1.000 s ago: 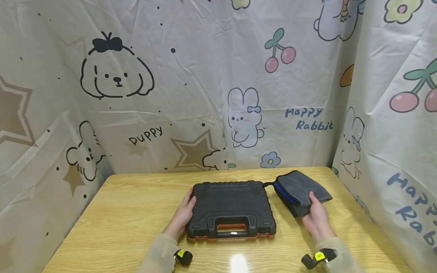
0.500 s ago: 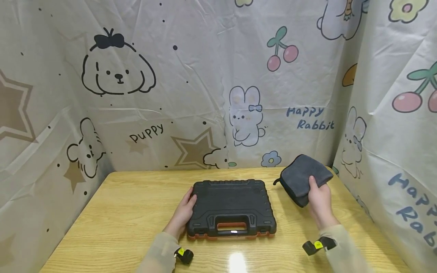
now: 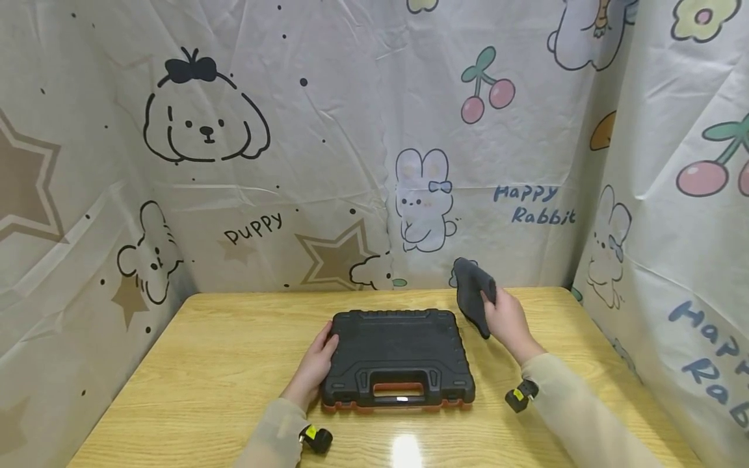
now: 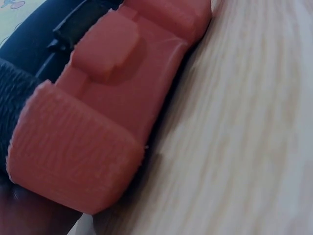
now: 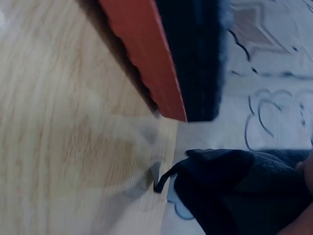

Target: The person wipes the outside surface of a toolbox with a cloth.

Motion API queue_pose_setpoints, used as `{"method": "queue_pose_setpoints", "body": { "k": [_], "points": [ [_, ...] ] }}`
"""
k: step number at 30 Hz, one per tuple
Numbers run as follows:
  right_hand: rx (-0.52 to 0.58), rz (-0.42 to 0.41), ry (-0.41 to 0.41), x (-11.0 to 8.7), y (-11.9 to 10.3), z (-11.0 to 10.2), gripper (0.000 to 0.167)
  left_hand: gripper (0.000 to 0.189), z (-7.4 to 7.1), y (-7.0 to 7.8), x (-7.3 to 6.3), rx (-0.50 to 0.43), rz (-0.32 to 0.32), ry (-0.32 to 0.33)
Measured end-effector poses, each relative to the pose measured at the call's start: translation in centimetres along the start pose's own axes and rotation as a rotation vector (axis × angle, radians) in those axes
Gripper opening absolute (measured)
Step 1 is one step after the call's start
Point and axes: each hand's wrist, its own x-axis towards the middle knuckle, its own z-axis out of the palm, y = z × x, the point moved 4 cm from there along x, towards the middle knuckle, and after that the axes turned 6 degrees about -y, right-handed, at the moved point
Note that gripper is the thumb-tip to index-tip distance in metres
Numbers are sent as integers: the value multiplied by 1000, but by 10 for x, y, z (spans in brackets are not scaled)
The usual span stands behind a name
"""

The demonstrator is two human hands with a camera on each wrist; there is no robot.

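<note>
A black plastic carrying case (image 3: 398, 341) with an orange-red lower half lies flat on the table, its handle towards me. My left hand (image 3: 313, 367) rests against the case's left side, fingers extended along it. In the left wrist view the red lower part (image 4: 78, 147) fills much of the picture. To the right of the case, my right hand (image 3: 509, 325) pinches a folded dark grey cloth (image 3: 473, 296) with black edging, thumb on the near face. The cloth is raised and turned nearly edge-on. Its small black loop (image 5: 164, 181) hangs out in the right wrist view.
The pale wooden table (image 3: 234, 364) runs back to a printed curtain (image 3: 328, 130) with cartoon animals and cherries. Another stretch of curtain (image 3: 673, 260) borders the right side. A small black camera is strapped on each wrist.
My right hand has lifted the cloth and swung it left towards the case, turning it edge-on, so its blue stripe is out of sight. My left hand and the case have stayed put.
</note>
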Motion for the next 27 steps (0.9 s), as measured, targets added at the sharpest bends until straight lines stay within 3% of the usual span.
{"method": "queue_pose_setpoints", "body": {
  "k": [2,7,15,22,27],
  "points": [
    [-78,-86,-35,1,-8,11,25,62,0,1,-1,-1,-2,2],
    [-222,-244,-152,-1,-25,35,40,62,1,-1,0,0,8,5],
    [-269,-295,-349,-9,-34,54,47,62,1,-1,0,25,28,8],
    [-320,-397,-405,-19,-36,56,48,61,2,-1,0,-2,10,14],
    [-321,-396,-441,-29,-34,56,50,60,4,0,-1,-13,14,33]
  ]
}}
